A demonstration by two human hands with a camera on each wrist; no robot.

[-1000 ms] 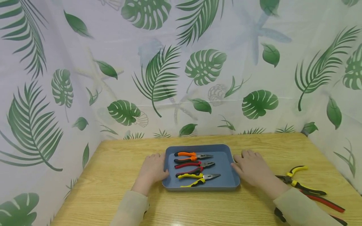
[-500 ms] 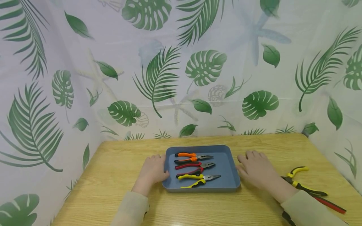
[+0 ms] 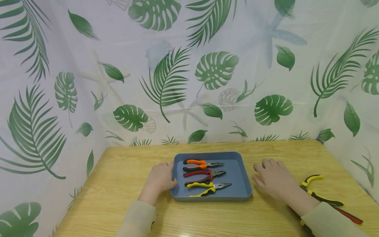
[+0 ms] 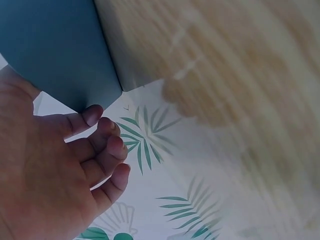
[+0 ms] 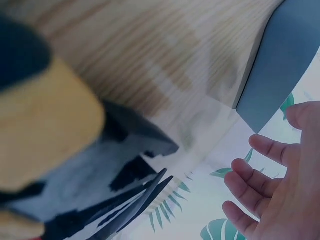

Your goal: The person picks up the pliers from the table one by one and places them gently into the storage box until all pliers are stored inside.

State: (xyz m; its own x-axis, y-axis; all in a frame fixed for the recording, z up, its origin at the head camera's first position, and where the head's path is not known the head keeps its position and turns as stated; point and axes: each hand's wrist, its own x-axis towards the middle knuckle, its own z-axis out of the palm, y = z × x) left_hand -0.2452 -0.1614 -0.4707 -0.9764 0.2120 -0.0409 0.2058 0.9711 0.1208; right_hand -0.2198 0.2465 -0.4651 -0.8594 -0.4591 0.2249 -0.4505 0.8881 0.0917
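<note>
A blue-grey tray (image 3: pixel 239 174) sits on the table. In it lie orange-and-black long-nose pliers (image 3: pixel 195 161), red-and-black combination pliers (image 3: pixel 196 173) and yellow-and-black long-nose pliers (image 3: pixel 199 185), their noses pointing right. My left hand (image 3: pixel 159 179) grips the tray's left wall, thumb over the rim and fingers outside. Up close in the left wrist view, the index fingertip touches the tray's outer wall (image 4: pixel 60 50). My right hand (image 3: pixel 273 179) is apart from the tray's right side, fingers loosely bent and holding nothing, as the right wrist view also shows.
Right of the tray, partly behind my right forearm, lie yellow-and-black pliers (image 3: pixel 314 178) and a red-and-black handle (image 3: pixel 349 215). Pliers jaws and a yellow handle (image 5: pixel 60 130) loom close in the right wrist view. A leaf-patterned cloth (image 3: pixel 183 82) hangs behind the wooden table (image 3: pixel 127 171).
My right hand has come off the tray's right rim and moved rightward. The left hand and the tray stay in place.
</note>
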